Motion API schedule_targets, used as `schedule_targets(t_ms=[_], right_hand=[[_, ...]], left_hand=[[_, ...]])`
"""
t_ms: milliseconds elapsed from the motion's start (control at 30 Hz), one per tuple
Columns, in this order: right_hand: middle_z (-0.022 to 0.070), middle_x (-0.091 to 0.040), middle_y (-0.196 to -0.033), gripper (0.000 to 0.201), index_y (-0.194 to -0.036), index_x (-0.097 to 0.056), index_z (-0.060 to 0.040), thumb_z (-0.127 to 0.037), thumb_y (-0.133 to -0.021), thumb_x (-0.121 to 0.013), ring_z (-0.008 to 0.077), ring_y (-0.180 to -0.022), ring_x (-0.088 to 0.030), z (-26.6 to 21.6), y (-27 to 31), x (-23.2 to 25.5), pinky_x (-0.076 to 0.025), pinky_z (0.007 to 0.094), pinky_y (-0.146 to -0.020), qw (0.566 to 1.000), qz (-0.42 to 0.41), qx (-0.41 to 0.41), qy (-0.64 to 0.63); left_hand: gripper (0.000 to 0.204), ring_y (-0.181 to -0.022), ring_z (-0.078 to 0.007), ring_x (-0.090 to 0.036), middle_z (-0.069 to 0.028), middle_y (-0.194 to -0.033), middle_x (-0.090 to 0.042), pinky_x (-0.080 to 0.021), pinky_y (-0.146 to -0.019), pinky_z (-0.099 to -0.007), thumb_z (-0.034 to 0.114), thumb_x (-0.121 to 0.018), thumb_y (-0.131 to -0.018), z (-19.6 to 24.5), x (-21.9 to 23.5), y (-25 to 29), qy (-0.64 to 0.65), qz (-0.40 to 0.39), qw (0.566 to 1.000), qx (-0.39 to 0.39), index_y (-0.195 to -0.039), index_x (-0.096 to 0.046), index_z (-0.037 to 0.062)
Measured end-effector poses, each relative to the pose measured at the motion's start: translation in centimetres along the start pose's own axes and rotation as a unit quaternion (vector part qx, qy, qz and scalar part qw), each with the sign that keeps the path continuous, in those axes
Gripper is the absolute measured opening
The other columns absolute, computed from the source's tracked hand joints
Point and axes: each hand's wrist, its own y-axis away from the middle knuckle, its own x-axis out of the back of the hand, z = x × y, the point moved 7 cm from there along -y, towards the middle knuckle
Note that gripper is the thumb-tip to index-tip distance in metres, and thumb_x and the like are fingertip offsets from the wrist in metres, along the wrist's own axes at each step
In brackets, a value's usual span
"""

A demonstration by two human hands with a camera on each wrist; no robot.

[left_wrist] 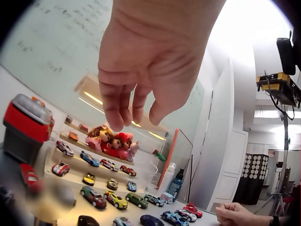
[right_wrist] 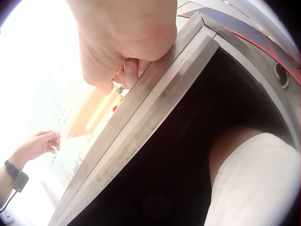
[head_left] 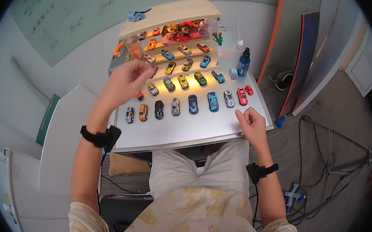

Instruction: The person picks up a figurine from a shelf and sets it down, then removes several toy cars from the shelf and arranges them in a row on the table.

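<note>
My left hand point(head_left: 129, 78) is raised over the left part of the table, beside the tiered shelf. In the left wrist view its fingers point(left_wrist: 113, 110) bend loosely downward and no object shows in them. Toy cars stand below and behind it, among them a white-and-red car point(left_wrist: 60, 168) and a red car point(head_left: 139, 95) partly covered by the hand. At the table's front right edge is my right hand point(head_left: 253, 124), its fingers loosely curled with nothing visible in them. A red toy car point(head_left: 242, 96) is the nearest large car to it, with a smaller red car point(head_left: 249, 90) alongside.
Several toy cars form rows on the silver table point(head_left: 180, 133) and on the lit wooden shelf point(head_left: 167, 24), which also bears dolls point(head_left: 185, 31). A blue bottle point(head_left: 243, 62) stands at the back right. A grey-and-red container point(left_wrist: 29, 125) is at the left. Cables and a metal stand point(head_left: 345, 167) occupy the floor.
</note>
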Motion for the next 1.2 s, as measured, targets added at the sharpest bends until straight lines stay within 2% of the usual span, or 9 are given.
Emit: schedule_targets(t_ms=[67, 167, 267, 333, 600, 900, 1000, 1067, 1200], right_hand=[[-0.0055, -0.035, -0.061, 0.046, -0.069, -0.045, -0.0052, -0.024, -0.095, -0.077, 0.0057, -0.061, -0.031, -0.1, -0.1, 0.1, -0.029, 0.0257, -0.053, 1.0, 0.004, 0.001, 0.001], [-0.0056, -0.036, -0.06, 0.045, -0.069, -0.045, -0.0053, -0.024, -0.094, -0.078, 0.0057, -0.06, -0.031, 0.3, 0.1, 0.0, -0.029, 0.0256, -0.052, 1.0, 0.002, -0.013, -0.001], [-0.0056, -0.036, -0.06, 0.045, -0.069, -0.046, -0.0052, -0.024, -0.094, -0.078, 0.0055, -0.059, -0.032, 0.6, 0.0, 0.0, -0.029, 0.0254, -0.052, 1.0, -0.002, -0.015, -0.007], [-0.0055, -0.037, -0.059, 0.043, -0.069, -0.048, -0.0051, -0.022, -0.093, -0.079, 0.0051, -0.058, -0.033, 0.4, 0.0, 0.2, -0.029, 0.0249, -0.051, 1.0, -0.003, -0.011, -0.009], [-0.0044, -0.038, -0.058, 0.042, -0.069, -0.048, -0.0054, -0.02, -0.092, -0.08, 0.0051, -0.056, -0.033, 0.2, -0.1, 0.2, -0.029, 0.0249, -0.05, 1.0, -0.005, -0.011, 0.0], [-0.005, -0.038, -0.057, 0.042, -0.069, -0.048, -0.0059, -0.019, -0.092, -0.08, 0.0046, -0.056, -0.032, 0.1, -0.2, 0.3, -0.028, 0.0248, -0.05, 1.0, -0.005, -0.015, 0.002], [-0.0056, -0.038, -0.057, 0.041, -0.069, -0.048, -0.006, -0.019, -0.092, -0.08, 0.0044, -0.056, -0.032, 0.5, 0.0, 0.2, -0.028, 0.0247, -0.05, 1.0, -0.005, -0.02, -0.005], [-0.0059, -0.038, -0.058, 0.041, -0.069, -0.049, -0.0061, -0.019, -0.093, -0.079, 0.0043, -0.056, -0.032, 0.3, 0.0, 0.2, -0.028, 0.0246, -0.05, 1.0, -0.003, -0.017, -0.001], [-0.0066, -0.038, -0.059, 0.041, -0.069, -0.049, -0.0061, -0.02, -0.093, -0.079, 0.0038, -0.057, -0.032, 0.4, 0.0, 0.2, -0.028, 0.0241, -0.05, 1.0, -0.007, -0.024, -0.008]], left_hand=[[0.034, -0.088, -0.0161, -0.069, -0.0105, -0.098, -0.073, -0.055, -0.082, -0.0315, 0.03, -0.069, -0.099, -0.9, -1.9, -4.4, -0.037, -0.011, 0.999, -0.009, -0.11, -0.069, -0.0021], [0.046, -0.099, -0.0249, -0.073, -0.0167, -0.11, -0.075, -0.057, -0.088, -0.0355, 0.036, -0.07, -0.097, -3.0, -4.2, -10.6, -0.098, 0.043, 0.994, -0.023, -0.121, -0.068, -0.0021], [0.06, -0.107, -0.0322, -0.073, -0.0218, -0.121, -0.072, -0.057, -0.093, -0.0401, 0.044, -0.068, -0.095, -6.8, -6.3, -16.0, -0.184, 0.056, 0.981, 0.003, -0.133, -0.064, -0.0021], [0.063, -0.108, -0.0335, -0.072, -0.0233, -0.123, -0.071, -0.056, -0.094, -0.0414, 0.047, -0.066, -0.095, -9.4, -7.6, -18.9, -0.2, 0.056, 0.978, 0.004, -0.136, -0.062, -0.0016], [0.05, -0.104, -0.0302, -0.073, -0.0165, -0.114, -0.075, -0.056, -0.091, -0.0404, 0.041, -0.063, -0.094, -10.3, -9.8, -21.9, -0.167, 0.051, 0.984, 0.021, -0.128, -0.07, 0.0047], [0.05, -0.107, -0.0312, -0.072, -0.0183, -0.114, -0.075, -0.056, -0.094, -0.0403, 0.039, -0.068, -0.092, -8.9, -9.4, -20.7, -0.199, 0.048, 0.978, 0.033, -0.128, -0.07, 0.0037], [0.054, -0.107, -0.0327, -0.072, -0.0208, -0.116, -0.074, -0.056, -0.093, -0.0417, 0.041, -0.069, -0.094, -6.4, -7.8, -17.8, -0.196, 0.093, 0.976, -0.028, -0.128, -0.068, -0.0012], [0.051, -0.102, -0.026, -0.072, -0.0169, -0.112, -0.075, -0.056, -0.089, -0.037, 0.038, -0.067, -0.099, -3.9, -6.4, -14.1, -0.057, 0.108, 0.989, -0.078, -0.126, -0.066, -0.0049], [0.034, -0.082, -0.005, -0.059, -0.0001, -0.096, -0.068, -0.047, -0.071, -0.0222, 0.03, -0.065, -0.103, -3.0, -2.5, -6.2, 0.162, 0.08, 0.984, 0.005, -0.12, -0.069, 0.0008]])
